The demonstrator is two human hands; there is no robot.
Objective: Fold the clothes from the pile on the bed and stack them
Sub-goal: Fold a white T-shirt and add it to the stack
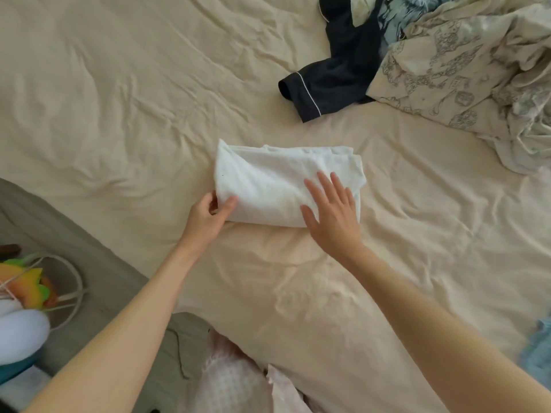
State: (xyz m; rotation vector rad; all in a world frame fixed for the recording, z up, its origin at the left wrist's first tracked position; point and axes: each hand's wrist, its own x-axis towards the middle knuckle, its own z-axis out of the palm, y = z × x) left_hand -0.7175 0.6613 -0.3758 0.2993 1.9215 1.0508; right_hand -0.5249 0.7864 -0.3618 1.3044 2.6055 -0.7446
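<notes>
— Where is the garment you are folding?

— Your white folded garment (280, 186) lies on the bed (119, 99), near the middle of the cream sheet, a long rectangle with its layered edges along the far side and right end.

— And your left hand?

— Your left hand (208, 217) is at the garment's near left corner. The thumb lies on top of the cloth and the other fingers curl under the edge, so you are pinching that corner.

— The right one?

— Your right hand (331, 207) lies flat on the right part of the garment, palm down, fingers (323, 181) straight and spread. It presses the cloth and grasps nothing.

— Where is the pile?

— At the far right of the bed, well apart from the white piece. A dark navy garment with white piping (328, 81) sprawls toward the middle, and a cream printed cloth (465, 76) lies bunched beside it, overlapping its right edge. A dark floral-printed piece (399, 13) shows behind them at the top edge.

— Anything else nearby?

— A pale pink cloth (235, 380) sits at the near edge of the bed below your arms, and a bit of light blue fabric (539, 353) shows at the right edge.
</notes>
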